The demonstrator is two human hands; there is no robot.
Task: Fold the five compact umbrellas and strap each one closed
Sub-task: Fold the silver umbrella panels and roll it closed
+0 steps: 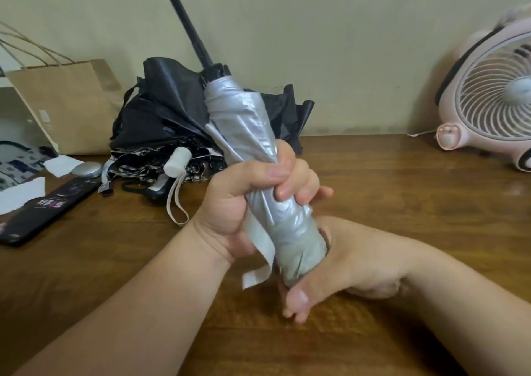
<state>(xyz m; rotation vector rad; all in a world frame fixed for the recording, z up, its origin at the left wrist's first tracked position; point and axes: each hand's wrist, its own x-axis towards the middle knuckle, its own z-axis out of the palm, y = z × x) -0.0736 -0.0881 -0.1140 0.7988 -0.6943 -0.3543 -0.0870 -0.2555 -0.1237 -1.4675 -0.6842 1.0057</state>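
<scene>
Silver umbrella (244,128) tilted at frame centre, left hand (247,194) clamped around its folded canopy, right hand (342,263) curled around its lower end, black umbrellas (161,111) heaped behind

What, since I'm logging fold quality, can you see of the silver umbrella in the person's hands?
The silver umbrella has glossy, crinkled fabric gathered and twisted round its shaft. Its black shaft is extended, rising from a black collar up-left out of frame. It is tilted, held above the wooden table. The left hand grips its middle; the right hand curls round its lower end. A pale strap hangs loose, unfastened.
</scene>
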